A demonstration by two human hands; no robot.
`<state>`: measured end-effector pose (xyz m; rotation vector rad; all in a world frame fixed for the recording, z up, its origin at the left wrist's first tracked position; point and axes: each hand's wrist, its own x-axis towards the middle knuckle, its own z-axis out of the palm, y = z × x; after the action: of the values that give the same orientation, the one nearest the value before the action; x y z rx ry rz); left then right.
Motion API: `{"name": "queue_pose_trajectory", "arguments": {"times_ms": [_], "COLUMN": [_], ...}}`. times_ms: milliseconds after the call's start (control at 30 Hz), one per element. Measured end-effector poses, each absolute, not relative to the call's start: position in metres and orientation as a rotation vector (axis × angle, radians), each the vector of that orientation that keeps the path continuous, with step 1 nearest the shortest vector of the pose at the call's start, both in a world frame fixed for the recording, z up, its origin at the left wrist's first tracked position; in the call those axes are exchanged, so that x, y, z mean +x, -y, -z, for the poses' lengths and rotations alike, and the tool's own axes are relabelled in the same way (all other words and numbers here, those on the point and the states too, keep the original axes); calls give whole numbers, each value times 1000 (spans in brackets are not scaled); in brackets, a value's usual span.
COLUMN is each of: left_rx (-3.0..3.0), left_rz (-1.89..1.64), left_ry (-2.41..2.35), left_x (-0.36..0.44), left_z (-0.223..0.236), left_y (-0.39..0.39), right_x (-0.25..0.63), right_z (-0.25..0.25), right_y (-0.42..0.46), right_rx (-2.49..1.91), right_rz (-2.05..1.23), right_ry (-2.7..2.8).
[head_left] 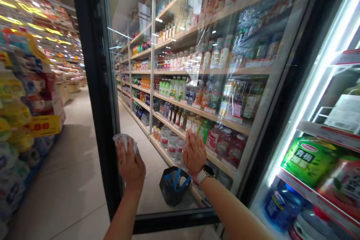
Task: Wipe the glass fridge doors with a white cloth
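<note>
A large glass door (pixel 152 180) in a black frame stands open before me. My left hand (pixel 131 163) presses a pale, crumpled cloth (pixel 123 138) against the glass, close to the upright of the frame on the left. The fingers lie over the cloth and cover part of it. Farther right, my right hand (pixel 194 153) rests with outstretched fingers against the pane and holds nothing. A watch (pixel 208 171) with a light strap is on that wrist.
Through the glass show shelves of bottled drinks (pixel 180 88) and a dark container (pixel 174 187) with blue strips. To the right is a lit cooler with a green pack (pixel 306 159) and large bottles (pixel 284 204). Stacked goods (pixel 17 120) line the aisle on the left.
</note>
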<state>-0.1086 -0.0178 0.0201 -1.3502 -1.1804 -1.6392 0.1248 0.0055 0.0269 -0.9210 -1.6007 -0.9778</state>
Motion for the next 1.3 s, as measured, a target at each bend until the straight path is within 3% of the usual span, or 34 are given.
{"name": "queue_pose_trajectory", "arguments": {"times_ms": [167,367,533,767,933,1300], "left_rx": [-1362,-1678,-1653,-1373,-1282,-1636], "left_rz": [1769,1689,1536,1400,1514,1649], "left_ry": [1136,900,882,1052,1139,938], "left_x": [-32,45,25,-65,-105,36], "left_z": [-28,-27,-27,-23,-27,-35], "left_y": [15,15,11,19,29,20], "right_x": [127,137,136,133,133,140], "right_z": [-26,-20,-20,-26,-28,-25], "right_y": [-4,-12,-12,-3,0,-3], "right_rx": [-936,-893,-891,-914,-917,-896], "right_rz": [983,1037,1028,990,973,997], "right_ry": [1591,1597,1592,1621,1604,1594]}}
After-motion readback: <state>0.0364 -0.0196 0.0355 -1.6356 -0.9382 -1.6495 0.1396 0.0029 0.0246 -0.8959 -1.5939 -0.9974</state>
